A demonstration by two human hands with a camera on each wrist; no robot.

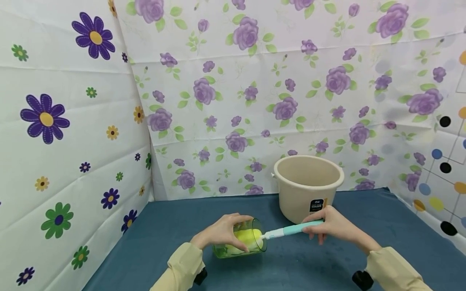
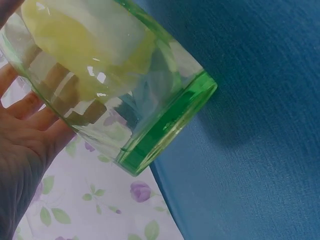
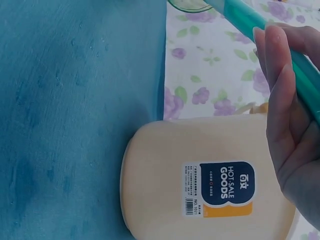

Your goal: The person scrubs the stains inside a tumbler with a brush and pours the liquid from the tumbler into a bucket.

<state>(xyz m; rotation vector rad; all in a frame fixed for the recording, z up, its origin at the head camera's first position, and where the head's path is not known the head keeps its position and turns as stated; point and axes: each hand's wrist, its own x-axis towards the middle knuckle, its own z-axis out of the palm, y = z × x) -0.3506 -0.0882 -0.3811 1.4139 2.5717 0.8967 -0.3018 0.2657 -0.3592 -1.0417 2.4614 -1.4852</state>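
My left hand (image 1: 223, 231) grips a clear green-tinted glass cup (image 1: 227, 252) that lies tilted on its side, its mouth facing right. Thumb and fingers wrap round the wall, and the thick green base (image 2: 170, 127) shows in the left wrist view. Inside the glass sits the yellow and white sponge head (image 1: 250, 236) of a cup brush. Its white and teal handle (image 1: 293, 229) sticks out of the mouth toward my right hand (image 1: 335, 227), which holds the handle's far end between thumb and fingers. In the right wrist view the teal handle (image 3: 245, 19) runs up toward the glass rim.
A cream bucket (image 1: 293, 198) with a label stands at the back right, just behind the right hand. Dark blue cloth (image 1: 174, 226) covers the table, with wet spots near the front right. Flowered sheets (image 1: 218, 121) hang behind and at both sides.
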